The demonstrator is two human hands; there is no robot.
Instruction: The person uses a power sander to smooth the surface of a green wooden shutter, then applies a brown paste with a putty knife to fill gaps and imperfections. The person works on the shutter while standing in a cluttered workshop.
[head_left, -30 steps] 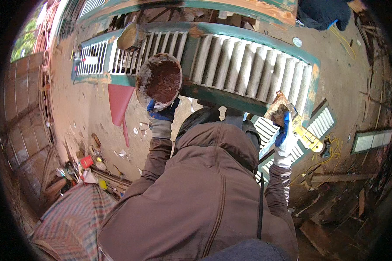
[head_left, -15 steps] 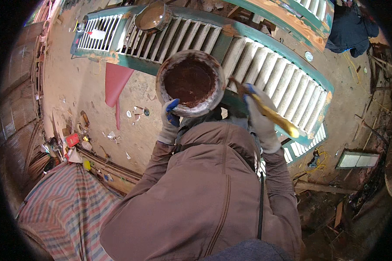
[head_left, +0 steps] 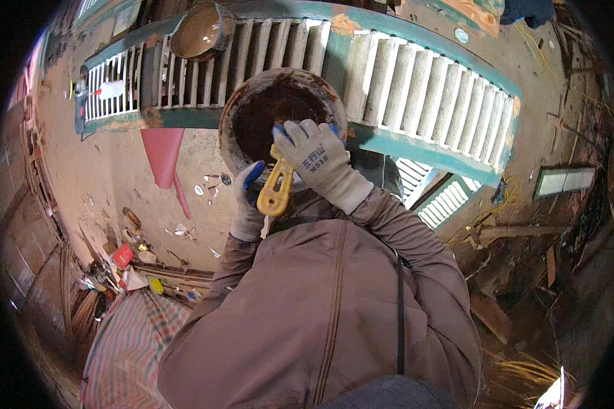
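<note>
My left hand [head_left: 247, 201], in a pale glove with blue fingertips, grips the near left rim of a round tub [head_left: 228, 126]. Dark reddish-brown material lines the tub's inside, and pale crust coats its rim. Over the tub's near right side is my gloved right hand [head_left: 318, 160], its fingers wrapped round a yellow-handled tool [head_left: 275, 187]. The handle's holed end points down toward me. Its working end is hidden behind my fingers, so its kind cannot be made out. Beneath and beyond the tub lies a green-framed louvred shutter [head_left: 426, 88] with whitish slats.
Another round container [head_left: 196, 34] stands on the shutter at the far left, near a white bottle [head_left: 112, 90] with a red tip. A red sheet [head_left: 162, 157] lies on the floor. Striped cloth [head_left: 133, 341] and scattered scraps are at the lower left. Yellow cord [head_left: 505, 198] lies right.
My right hand has swung left from above the shutter slats to the tub, bringing the yellow-handled tool along. The tub has shifted slightly left, still in my left hand, and the view has turned.
</note>
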